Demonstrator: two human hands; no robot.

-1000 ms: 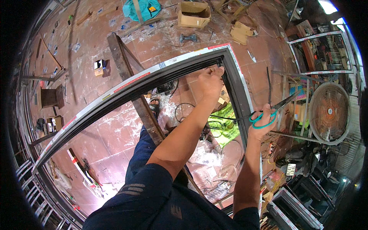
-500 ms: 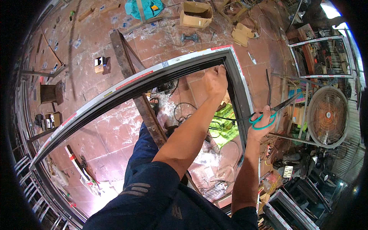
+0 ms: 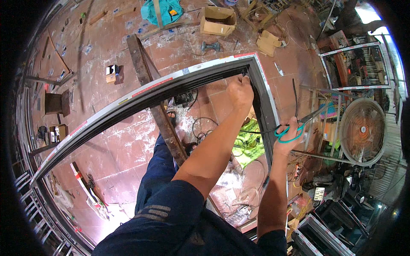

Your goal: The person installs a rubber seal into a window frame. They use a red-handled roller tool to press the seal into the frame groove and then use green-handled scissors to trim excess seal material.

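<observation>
A large dark window or door frame (image 3: 266, 112) with white, red-marked film on its outer faces lies in front of me. My left hand (image 3: 240, 94) is closed at the inside of its far right corner, fingertips pressed to the channel; whatever they pinch is hidden. Outside the frame's right side, my right hand (image 3: 283, 146) grips scissors (image 3: 314, 114) by the teal handles, blades pointing up and right. A thin black strip (image 3: 295, 97) sticks up from between the right fingers. Another dark length runs from that hand leftward across the frame side.
A rusty metal beam (image 3: 165, 130) passes under the frame. Beyond it are a cardboard box (image 3: 218, 26) and a teal cloth or bag (image 3: 171, 13). On the right stand a round fan (image 3: 363, 130) and more frames (image 3: 318, 237). Bright green fabric (image 3: 247, 147) lies on the tiled floor.
Both hands keep nearly the same places and grips. The view has shifted slightly, and the scissors with the right hand appear a little farther left.
</observation>
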